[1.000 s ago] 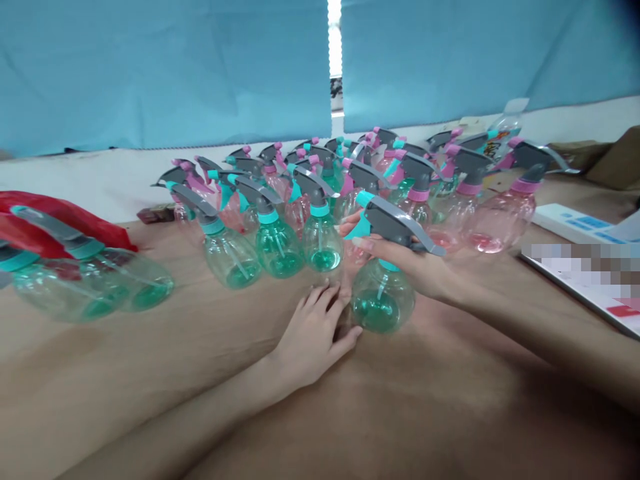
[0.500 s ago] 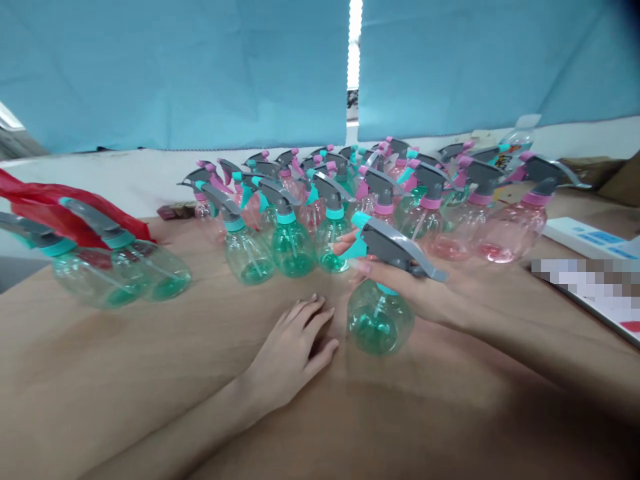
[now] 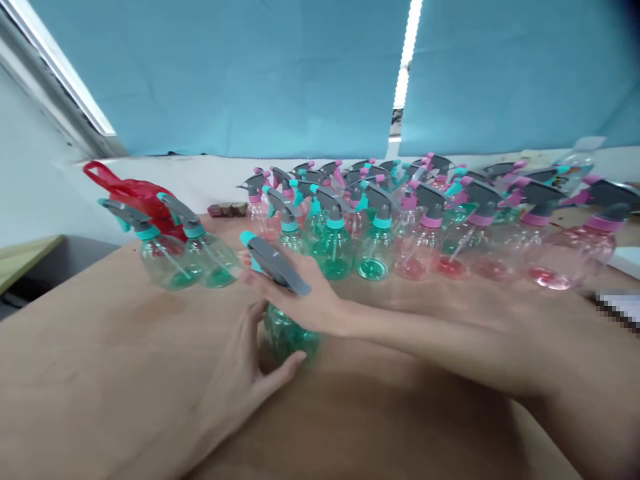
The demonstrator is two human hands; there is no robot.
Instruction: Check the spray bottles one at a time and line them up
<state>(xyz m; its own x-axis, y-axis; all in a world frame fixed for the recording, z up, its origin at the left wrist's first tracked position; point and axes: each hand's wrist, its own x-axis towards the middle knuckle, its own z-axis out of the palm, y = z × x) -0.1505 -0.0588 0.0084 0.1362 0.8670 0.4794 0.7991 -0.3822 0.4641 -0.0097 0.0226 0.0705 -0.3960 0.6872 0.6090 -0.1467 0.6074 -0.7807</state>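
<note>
Near the middle of the table, a green spray bottle with a grey and turquoise trigger head is in both hands. My right hand is closed round its neck, just under the spray head. Lower down, my left hand curls about the bottle's body, thumb in front and fingers on the left side. Two more green spray bottles stand to the left. Behind my hands is a crowd of green spray bottles and pink spray bottles.
A red plastic bag lies at the back left, behind the two bottles. Small brownish blocks sit by the wall. At the right are a clear drink bottle and a flat item with a blurred-out surface.
My right hand has carried the green spray bottle left. My left hand has risen from lying on the table to wrap round the bottle's body. The view has turned left.
</note>
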